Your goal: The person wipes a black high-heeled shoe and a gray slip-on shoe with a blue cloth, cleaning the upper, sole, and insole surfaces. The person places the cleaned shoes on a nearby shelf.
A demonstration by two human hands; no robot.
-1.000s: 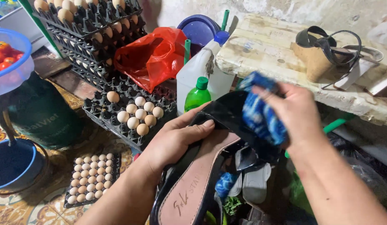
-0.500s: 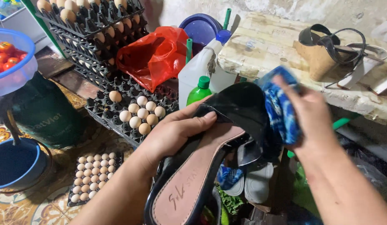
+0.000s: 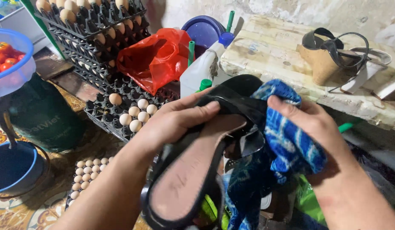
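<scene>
My left hand (image 3: 176,121) grips a black sandal (image 3: 193,179) with a pink-brown insole, sole end toward me and toe strap pointing away. My right hand (image 3: 310,123) holds a blue patterned cloth (image 3: 287,140) pressed against the right side of the sandal's black strap (image 3: 238,100). The cloth hangs down below my right hand, beside the sandal. Both hands are at the centre of the head view.
Black egg trays (image 3: 121,115) with eggs stand at the left, stacked higher behind. A red plastic bag (image 3: 157,57), a white jug (image 3: 201,68), a blue bowl of tomatoes (image 3: 10,64) and a dark cylinder (image 3: 35,115) surround them. A wedge sandal (image 3: 329,55) rests on the stone ledge (image 3: 270,64).
My right hand with the cloth has moved down and to the right along the sandal's strap. The sandal has shifted slightly lower in my left hand's grip.
</scene>
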